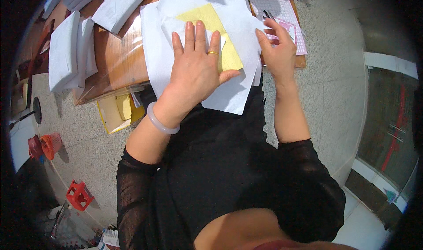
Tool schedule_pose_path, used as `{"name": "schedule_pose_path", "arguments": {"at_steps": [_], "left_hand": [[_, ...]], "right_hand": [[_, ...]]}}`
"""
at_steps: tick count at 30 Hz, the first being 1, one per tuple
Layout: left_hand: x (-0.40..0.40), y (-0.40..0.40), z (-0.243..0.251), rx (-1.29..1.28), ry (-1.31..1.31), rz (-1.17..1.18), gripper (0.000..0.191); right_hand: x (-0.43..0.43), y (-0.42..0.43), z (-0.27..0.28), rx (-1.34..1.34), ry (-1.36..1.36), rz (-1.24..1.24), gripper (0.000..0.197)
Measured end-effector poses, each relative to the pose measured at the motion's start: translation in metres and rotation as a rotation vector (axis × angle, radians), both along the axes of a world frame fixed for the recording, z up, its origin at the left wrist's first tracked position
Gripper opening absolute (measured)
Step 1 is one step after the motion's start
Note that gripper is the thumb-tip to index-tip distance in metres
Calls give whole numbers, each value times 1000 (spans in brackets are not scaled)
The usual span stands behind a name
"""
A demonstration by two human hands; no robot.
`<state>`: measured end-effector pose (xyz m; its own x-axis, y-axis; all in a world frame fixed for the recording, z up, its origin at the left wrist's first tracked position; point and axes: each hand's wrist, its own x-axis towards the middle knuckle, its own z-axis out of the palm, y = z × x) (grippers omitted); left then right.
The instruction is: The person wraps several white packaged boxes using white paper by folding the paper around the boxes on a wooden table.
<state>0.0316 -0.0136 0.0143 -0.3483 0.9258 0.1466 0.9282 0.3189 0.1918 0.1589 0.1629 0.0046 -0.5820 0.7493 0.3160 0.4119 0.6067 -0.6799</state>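
Note:
My left hand [196, 60] lies flat with its fingers spread, wearing a gold ring and a pale bangle at the wrist. Beneath it is a small white sheet [168, 27], partly covering a yellow sheet [228, 53]. Both rest on large white sheets [231, 95] that look like paper or thin cloth and overhang the table's near edge. At their right edge is my right hand [281, 48], thumb and forefinger apart; whether they touch the edge is hard to tell. The palm of my left hand hides part of the small sheet.
Stacks of folded white sheets [64, 50] stand at the left of the wooden table [122, 60]. A gridded pink-and-white paper [300, 40] and a dark slim object [269, 15] lie right. Below are a yellow box [114, 113] and a red plastic stool [79, 195].

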Motion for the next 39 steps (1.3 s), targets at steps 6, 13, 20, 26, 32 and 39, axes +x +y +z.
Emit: {"name": "schedule_pose_path", "arguments": {"at_steps": [6,13,20,26,32,39], "left_hand": [[-3,0,-7,62,10,-94,102],[-1,-1,-1,1,-47,-37,106],[2,3,4,-42,8,-60,107],[2,3,5,-49,17,-53,107],[3,3,4,-49,6,-51,105],[2,2,1,32,7,-50,100]], "right_hand": [[-19,-54,-4,-112,80,335,29],[-16,-15,-2,-284,102,33,34],[0,55,-7,92,-296,29,64],[-10,58,-2,-102,-331,76,69],[-3,48,-3,-580,-69,65,73],[6,-1,12,-411,-74,79,26]]}}
